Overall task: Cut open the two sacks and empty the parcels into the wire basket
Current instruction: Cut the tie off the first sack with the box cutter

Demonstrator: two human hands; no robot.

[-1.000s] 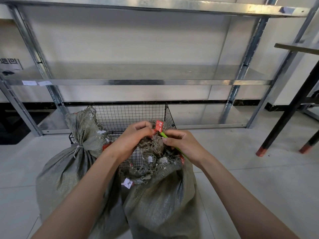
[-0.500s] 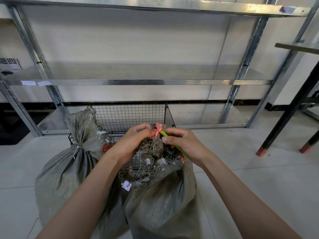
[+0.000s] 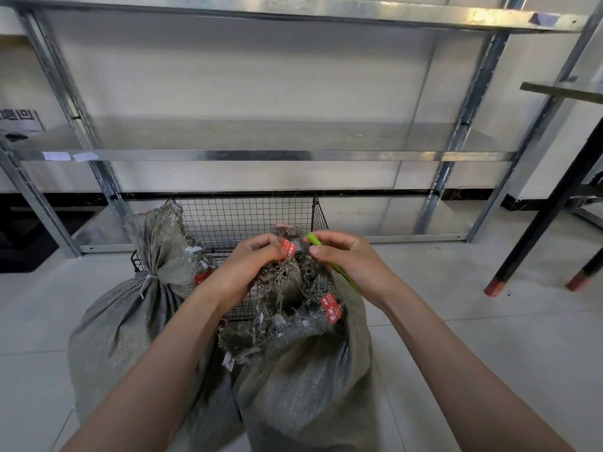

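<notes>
We work at the frayed neck of the nearer sack, both hands close together on it.

Beyond the hands a galvanised steel rack (image 3: 261,154) spans the wall, and well to the right of our right hand black table legs (image 3: 538,239) stand on the tiled floor (image 3: 489,337). Between our forearms stands the nearer woven sack (image 3: 303,386), its neck torn into loose fibres. Left of our left hand stands the second sack (image 3: 130,321), its neck bound with a white tie (image 3: 148,282). Just behind the hands, with both sacks in front of it, sits the black wire basket (image 3: 248,216). Our left hand (image 3: 251,265) pinches the frayed neck at a red tag (image 3: 288,248). Our right hand (image 3: 349,259), just beside it, grips a green-handled tool (image 3: 346,277); we cannot make out its blade. Below the right hand a second red label (image 3: 331,308) clings to the sack.
</notes>
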